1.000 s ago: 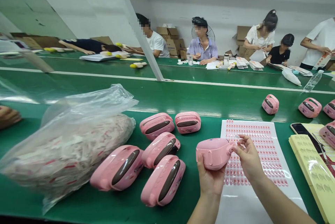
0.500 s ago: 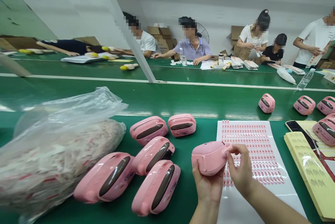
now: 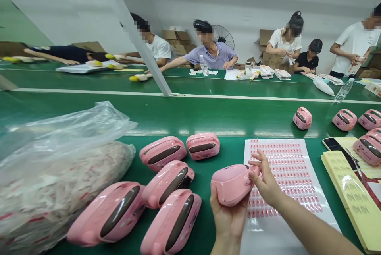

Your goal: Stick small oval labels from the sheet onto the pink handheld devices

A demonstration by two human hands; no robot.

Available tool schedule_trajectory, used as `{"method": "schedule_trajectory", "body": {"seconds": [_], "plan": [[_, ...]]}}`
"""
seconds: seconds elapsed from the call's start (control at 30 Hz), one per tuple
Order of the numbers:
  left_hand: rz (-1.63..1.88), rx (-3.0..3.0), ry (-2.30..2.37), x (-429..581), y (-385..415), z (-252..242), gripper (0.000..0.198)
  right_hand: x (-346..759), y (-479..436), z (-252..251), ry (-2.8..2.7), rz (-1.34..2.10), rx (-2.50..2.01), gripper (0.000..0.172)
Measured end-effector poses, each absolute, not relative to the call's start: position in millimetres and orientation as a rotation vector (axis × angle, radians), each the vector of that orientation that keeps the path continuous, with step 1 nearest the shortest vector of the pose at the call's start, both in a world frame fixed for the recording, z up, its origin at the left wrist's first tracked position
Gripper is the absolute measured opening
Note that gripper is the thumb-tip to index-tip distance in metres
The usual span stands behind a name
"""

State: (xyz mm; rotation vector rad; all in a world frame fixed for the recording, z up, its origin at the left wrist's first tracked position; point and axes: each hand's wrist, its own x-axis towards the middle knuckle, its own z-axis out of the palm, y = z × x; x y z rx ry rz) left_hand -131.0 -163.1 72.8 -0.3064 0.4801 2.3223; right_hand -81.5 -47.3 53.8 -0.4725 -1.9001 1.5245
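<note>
My left hand [image 3: 228, 215] cups a pink plastic housing [image 3: 230, 185] from below, palm up. At its right end my right hand [image 3: 266, 179] presses the thumb against the side by the handle; the fingers reach behind and above it, partly spread. Whether something small lies under that thumb, I cannot tell. Behind the right hand a white sheet [image 3: 269, 235] bears rows of small red-and-pink oval stickers [image 3: 282, 161]. Left of my hands several like housings with dark glossy windows lie on the green table, among them a near one [image 3: 172, 223] and a far one [image 3: 203, 145].
A clear plastic bag [image 3: 59, 191] full of scraps bulges at left. Yellow sticker sheets [image 3: 347, 195], a phone [image 3: 339, 147] and tweezers [image 3: 355, 161] lie at right. More pink housings [image 3: 303, 118] stand beyond. Several people sit or stand across the table.
My right hand's fingers have lifted and spread more, with the thumb still at the housing's end. The housing appears slightly lower and left. Across the table a person's arm stretches further left.
</note>
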Motion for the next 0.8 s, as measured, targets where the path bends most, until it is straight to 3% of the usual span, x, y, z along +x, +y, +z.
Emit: {"method": "schedule_trajectory", "body": {"seconds": [0.1, 0.23, 0.47, 0.63, 0.8], "plan": [[2.398, -0.284, 0.76, -141, -175, 73, 0.054, -111, -4, 50, -1.927, 1.445, -0.71, 0.045], [2.408, -0.232, 1.08, -137, -181, 77, 0.062, -151, 48, 48, -1.909, 1.372, -0.831, 0.052], [2.41, -0.274, 1.135, -125, -179, 74, 0.053, -165, 51, 47, -1.896, 1.44, -0.902, 0.047], [2.376, -0.109, 1.319, -127, -181, 77, 0.056, -147, 30, 80, -1.873, 1.632, -0.756, 0.043], [2.235, 0.376, 1.632, -124, -180, 78, 0.08, -115, -4, 129, -1.88, 1.925, -0.403, 0.048]]}}
